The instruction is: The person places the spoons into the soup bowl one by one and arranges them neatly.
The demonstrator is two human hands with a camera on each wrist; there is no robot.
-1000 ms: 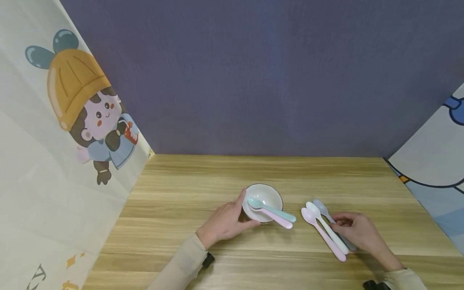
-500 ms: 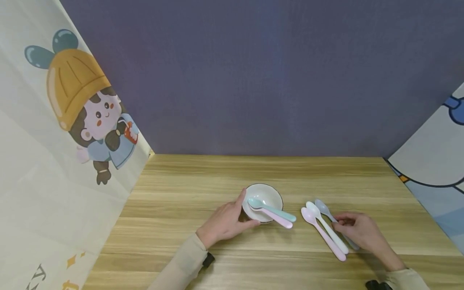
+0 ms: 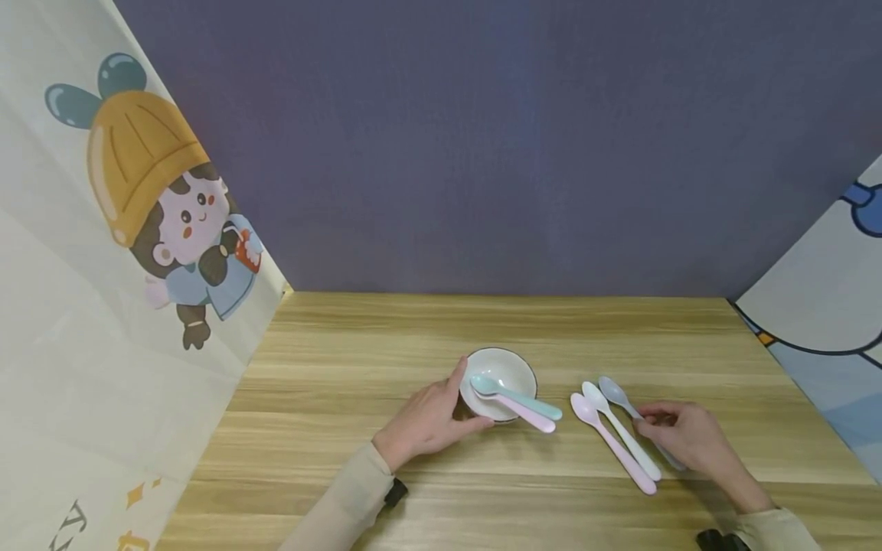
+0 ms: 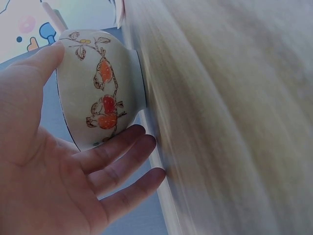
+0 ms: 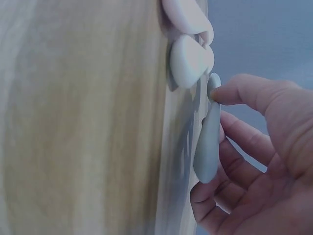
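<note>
My left hand (image 3: pixel 430 428) holds a small white bowl (image 3: pixel 517 371) by its side, thumb at the near rim and fingers along the left wall. Birds and twigs are painted on the bowl's outside (image 4: pixel 105 93) in the left wrist view. Inside it lean a mint-green spoon (image 3: pixel 530 403) and a pink spoon (image 3: pixel 530 419), handles over the right rim. On the right, my right hand (image 3: pixel 685 436) pinches a grey spoon (image 3: pixel 615 392) by the handle between thumb and fingers; the hand covers part of that handle. A white spoon (image 3: pixel 623 432) and another pink spoon (image 3: pixel 616 448) lie just left of it.
The wood-grain table (image 3: pixel 372 329) ends at a dark blue panel (image 3: pixel 510 153) at the back. Printed panels stand at the left (image 3: pixel 62 252) and right (image 3: pixel 820 291) sides.
My right hand has shifted slightly right with the grey spoon, widening its gap from the white spoon. My left hand and the bowl have stayed in place.
</note>
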